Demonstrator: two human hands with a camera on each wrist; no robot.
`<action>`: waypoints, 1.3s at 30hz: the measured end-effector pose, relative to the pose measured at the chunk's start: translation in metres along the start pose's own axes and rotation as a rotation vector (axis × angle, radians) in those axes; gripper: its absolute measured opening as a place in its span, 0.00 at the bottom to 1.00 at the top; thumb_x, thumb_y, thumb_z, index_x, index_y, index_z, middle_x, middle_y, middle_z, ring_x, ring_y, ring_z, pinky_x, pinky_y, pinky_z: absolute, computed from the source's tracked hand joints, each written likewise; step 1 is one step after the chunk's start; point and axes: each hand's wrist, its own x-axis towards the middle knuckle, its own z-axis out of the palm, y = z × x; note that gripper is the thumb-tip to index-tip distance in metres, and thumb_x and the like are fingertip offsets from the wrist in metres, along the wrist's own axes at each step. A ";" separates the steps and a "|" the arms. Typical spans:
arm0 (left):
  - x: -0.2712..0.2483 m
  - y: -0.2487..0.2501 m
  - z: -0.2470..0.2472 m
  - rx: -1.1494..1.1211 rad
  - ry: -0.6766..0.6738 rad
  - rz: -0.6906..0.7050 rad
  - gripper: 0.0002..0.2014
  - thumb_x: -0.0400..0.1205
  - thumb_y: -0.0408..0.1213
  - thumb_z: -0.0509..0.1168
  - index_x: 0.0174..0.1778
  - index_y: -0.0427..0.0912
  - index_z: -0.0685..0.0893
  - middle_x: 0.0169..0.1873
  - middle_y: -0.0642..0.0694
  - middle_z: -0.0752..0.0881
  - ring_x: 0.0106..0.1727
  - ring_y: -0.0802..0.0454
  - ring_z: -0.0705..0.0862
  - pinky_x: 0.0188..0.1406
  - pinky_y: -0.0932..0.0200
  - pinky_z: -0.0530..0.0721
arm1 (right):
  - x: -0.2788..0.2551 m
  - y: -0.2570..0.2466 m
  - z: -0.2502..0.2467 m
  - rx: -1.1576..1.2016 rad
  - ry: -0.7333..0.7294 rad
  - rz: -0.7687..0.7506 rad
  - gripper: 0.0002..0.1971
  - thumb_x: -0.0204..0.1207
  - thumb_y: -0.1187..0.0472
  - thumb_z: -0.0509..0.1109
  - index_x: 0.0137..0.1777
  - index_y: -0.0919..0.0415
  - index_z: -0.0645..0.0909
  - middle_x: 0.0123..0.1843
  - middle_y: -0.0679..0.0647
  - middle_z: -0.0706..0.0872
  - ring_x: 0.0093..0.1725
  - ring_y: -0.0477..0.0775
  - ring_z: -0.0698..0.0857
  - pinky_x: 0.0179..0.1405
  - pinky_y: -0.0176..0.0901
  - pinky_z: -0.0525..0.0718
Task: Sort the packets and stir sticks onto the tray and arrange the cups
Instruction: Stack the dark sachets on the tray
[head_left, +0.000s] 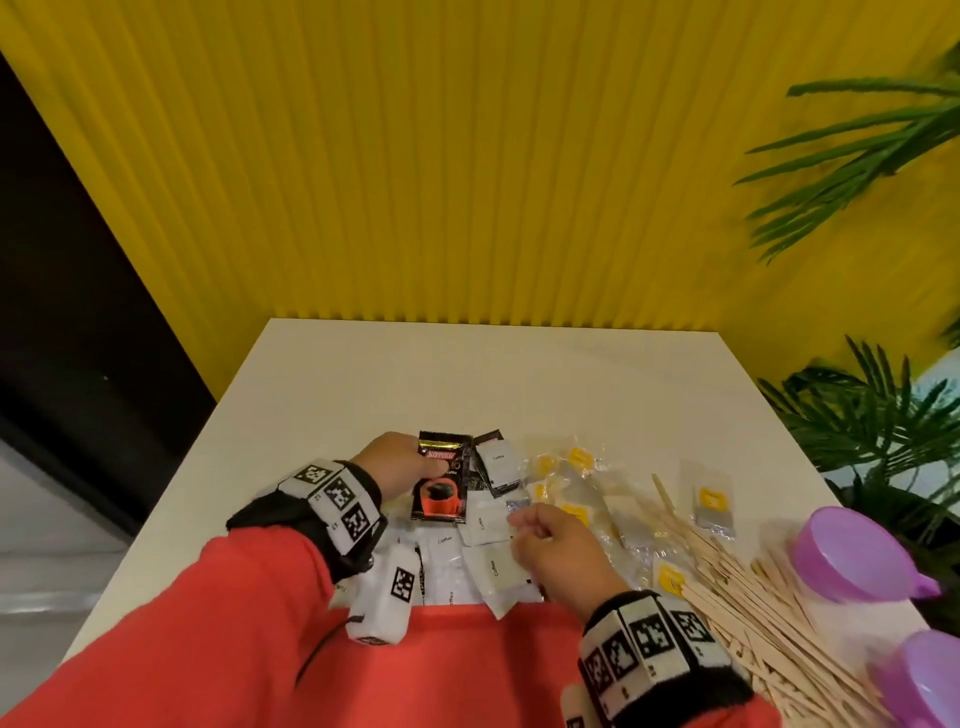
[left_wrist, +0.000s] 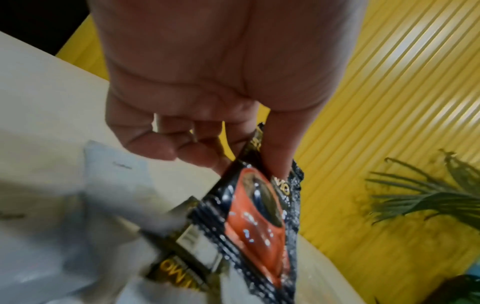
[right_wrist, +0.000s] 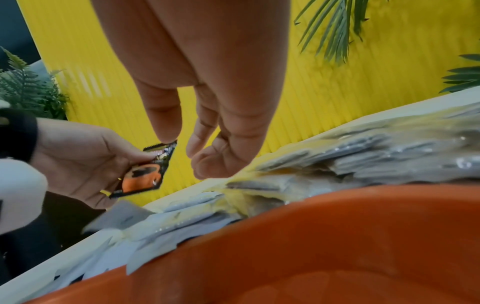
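Observation:
My left hand (head_left: 428, 465) pinches the top of a black coffee packet (head_left: 439, 486) with a red cup printed on it, thumb on its front, and holds it above the pile. The left wrist view shows the same coffee packet (left_wrist: 259, 226) hanging from thumb and forefinger. My right hand (head_left: 522, 522) hovers over white packets (head_left: 488, 525), its fingers loosely curled and holding nothing, as the right wrist view (right_wrist: 182, 144) confirms. An orange-red tray (head_left: 467, 654) lies at the near edge. Wooden stir sticks (head_left: 753, 597) lie at the right, beside two purple cups (head_left: 857, 551).
Clear packets with yellow labels (head_left: 579, 460) are spread between the white packets and the sticks. More black packets (head_left: 483, 462) lie behind the held one. The white table (head_left: 467, 374) ends at a yellow ribbed wall. Green plants (head_left: 872, 426) stand at the right.

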 end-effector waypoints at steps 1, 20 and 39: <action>-0.005 0.004 -0.002 -0.027 0.000 0.029 0.08 0.82 0.37 0.64 0.37 0.42 0.82 0.30 0.51 0.79 0.28 0.59 0.75 0.24 0.69 0.67 | 0.002 -0.002 0.001 0.023 0.011 -0.006 0.09 0.76 0.65 0.66 0.53 0.53 0.78 0.40 0.46 0.77 0.39 0.45 0.79 0.39 0.35 0.75; 0.038 0.010 0.041 0.273 0.217 -0.163 0.21 0.79 0.41 0.65 0.67 0.38 0.75 0.64 0.38 0.78 0.63 0.42 0.79 0.64 0.51 0.78 | -0.004 0.000 -0.025 0.216 0.133 -0.045 0.11 0.77 0.65 0.67 0.39 0.48 0.82 0.41 0.49 0.88 0.47 0.56 0.87 0.54 0.52 0.83; 0.032 0.028 0.027 0.201 0.167 -0.034 0.06 0.79 0.33 0.66 0.41 0.33 0.83 0.43 0.38 0.84 0.45 0.43 0.82 0.41 0.57 0.76 | 0.016 -0.042 -0.051 0.125 0.034 -0.033 0.03 0.78 0.65 0.65 0.48 0.58 0.79 0.46 0.57 0.84 0.39 0.51 0.81 0.37 0.37 0.79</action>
